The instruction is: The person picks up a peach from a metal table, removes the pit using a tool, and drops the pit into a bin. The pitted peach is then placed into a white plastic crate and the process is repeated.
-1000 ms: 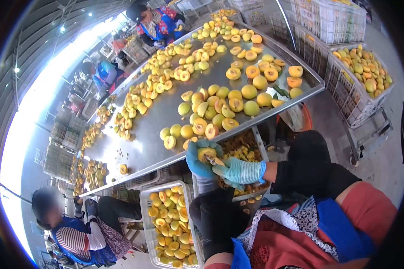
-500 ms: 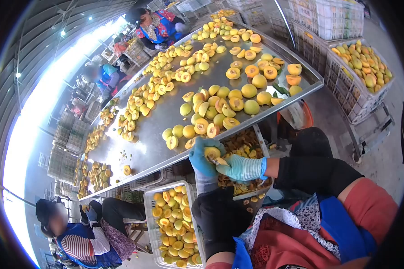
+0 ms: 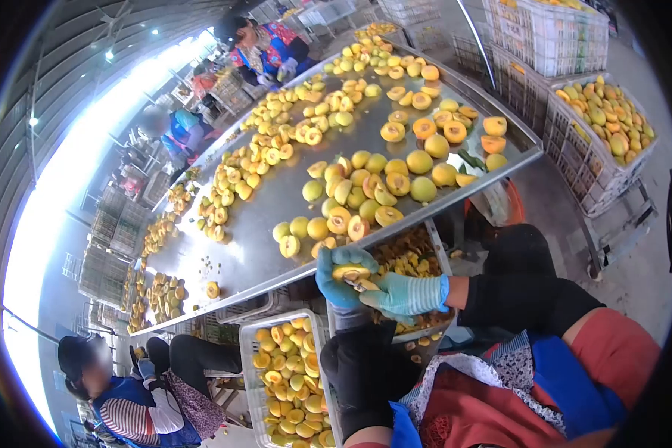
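One peach half (image 3: 349,272) in left hand (image 3: 338,284)

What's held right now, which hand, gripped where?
The left hand cups a yellow halved peach around its rounded skin side, cut face up. The right hand touches the cut face; whether it holds a tool cannot be told.
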### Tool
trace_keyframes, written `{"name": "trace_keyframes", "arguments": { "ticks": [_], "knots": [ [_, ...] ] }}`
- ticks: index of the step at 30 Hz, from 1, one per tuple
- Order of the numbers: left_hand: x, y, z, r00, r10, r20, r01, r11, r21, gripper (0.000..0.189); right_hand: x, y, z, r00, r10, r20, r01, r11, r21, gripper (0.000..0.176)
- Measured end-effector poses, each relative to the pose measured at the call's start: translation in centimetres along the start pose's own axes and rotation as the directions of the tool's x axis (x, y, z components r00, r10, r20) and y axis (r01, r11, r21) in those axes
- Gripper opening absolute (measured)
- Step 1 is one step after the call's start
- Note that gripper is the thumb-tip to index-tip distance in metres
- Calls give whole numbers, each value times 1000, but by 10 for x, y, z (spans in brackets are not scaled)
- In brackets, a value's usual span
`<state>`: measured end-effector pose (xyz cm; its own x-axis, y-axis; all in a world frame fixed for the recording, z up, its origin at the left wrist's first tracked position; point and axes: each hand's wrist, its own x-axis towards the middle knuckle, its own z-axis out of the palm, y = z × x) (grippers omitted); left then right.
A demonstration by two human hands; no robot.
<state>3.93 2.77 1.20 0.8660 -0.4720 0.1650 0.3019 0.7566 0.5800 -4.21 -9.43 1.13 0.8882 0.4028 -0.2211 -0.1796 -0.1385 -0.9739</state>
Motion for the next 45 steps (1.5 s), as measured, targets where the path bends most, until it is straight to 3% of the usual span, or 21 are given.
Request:
{"name": "trace_keyframes", "arguments": {
  "ticks": [1, 3, 5, 6, 8, 9, 10, 13, 16, 20, 22, 25, 26, 28, 29, 31, 34, 38, 40, 42, 45],
  "knots": [
    [-3, -3, 3, 994, -28, -105, 12, 989, -149, 43, 7, 17, 2, 986, -146, -84, 130, 976, -172, 44],
    [-3, 0, -1, 1000, 19, -16, -13, 946, 324, 53, 17, 33, -2, 864, -480, -150, 336, 773, -539, 46],
    [-4, 4, 9, 1000, 20, 23, -30, 826, 564, 58, 10, 30, -9, 911, -398, -107, 303, 823, -481, 47],
    [-5, 2, 10, 1000, 14, 16, -20, 887, 461, 57, 3, 15, -12, 929, -360, -84, 285, 843, -457, 48],
    [-6, -3, 6, 1000, -13, -1, 13, 970, 244, 55, -20, -22, -14, 971, 207, 117, -202, 978, -53, 45],
    [-4, -6, 5, 996, -65, 54, 70, 992, -102, 50, -21, -22, -9, 979, 180, 92, -180, 984, -4, 43],
    [-6, -6, 5, 997, -50, 54, 57, 990, -132, 48, -22, -18, -2, 985, 158, 67, -161, 986, 45, 42],
    [-3, -4, 7, 999, 28, 37, -21, 982, -188, 40, 1, 22, 7, 877, -440, -193, 321, 835, -446, 40],
    [3, -1, -3, 987, 9, 161, 42, 950, -310, 37, -3, 13, 3, 897, -407, -170, 254, 792, -555, 40],
    [-13, 1, -3, 979, 38, -200, -77, 978, -195, 36, -8, 7, -2, 869, -485, -96, 339, 726, -598, 39],
    [-16, 8, 7, 1000, 3, -5, -4, 990, -143, 37, -5, 12, -5, 903, -421, -87, 260, 695, -670, 38],
    [-21, 5, -4, 998, 11, -62, -24, 978, -209, 30, -16, 9, -6, 888, -455, -73, 296, 685, -665, 36],
    [-18, 8, -2, 997, 37, 62, -27, 987, -158, 27, -19, 4, -7, 905, -420, -67, 259, 668, -698, 34],
    [-30, 12, -5, 950, 273, -153, -220, 930, 295, 26, -20, 10, -11, 903, -427, -50, 258, 630, -732, 34],
    [-35, 24, -1, 968, 143, -206, -169, 979, -115, 23, -21, 15, -11, 893, -447, -47, 247, 577, -779, 32],
    [-37, 66, -7, 864, 233, -447, -401, 855, -329, 12, -21, 22, -19, 959, -273, -81, 94, 570, -816, 26],
    [-66, 120, -12, 855, 418, -306, -400, 908, 122, 14, -12, 43, -32, 972, -193, -134, -28, 472, -881, 23],
    [-120, 172, -39, 724, 468, -507, -197, 844, 498, 35, -4, 37, -46, 920, -183, -347, -157, 639, -753, 25],
    [-155, 191, -86, 793, 574, -203, 214, 49, 976, 40, 4, 48, -52, 870, -417, -264, 13, 553, -833, 25],
    [-144, 203, -120, 718, 608, -338, 427, -1, 904, 48, -8, 17, -46, 876, -402, -266, 44, 616, -787, 27],
    [-85, 181, -92, 779, 618, -102, 251, -158, 955, 50, -6, 7, -37, 891, -315, -327, 4, 725, -689, 39]
  ]
}}
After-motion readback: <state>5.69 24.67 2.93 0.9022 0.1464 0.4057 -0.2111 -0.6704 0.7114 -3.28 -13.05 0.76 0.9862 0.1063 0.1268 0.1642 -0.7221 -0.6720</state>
